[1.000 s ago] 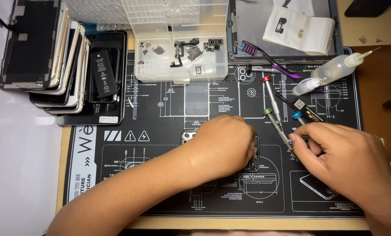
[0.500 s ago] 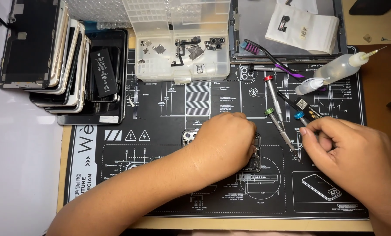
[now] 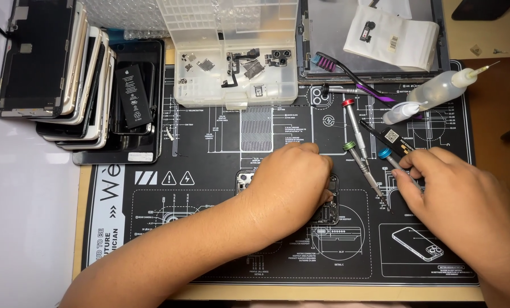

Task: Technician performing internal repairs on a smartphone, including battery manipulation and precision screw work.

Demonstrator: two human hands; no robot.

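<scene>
Head view: clear parts box (image 3: pixel 235 85) holds small phone components; left hand (image 3: pixel 292 188) grip covers a phone (image 3: pixel 330 206), right hand (image 3: pixel 460 199) grip pinches blue-capped screwdriver (image 3: pixel 393 161).

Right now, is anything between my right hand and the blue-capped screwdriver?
Nothing visible. The right hand already has its fingers on the blue-capped screwdriver. The green-capped screwdriver lies just to its left on the mat, apart from the fingers. The left hand covers the phone farther left.
</scene>
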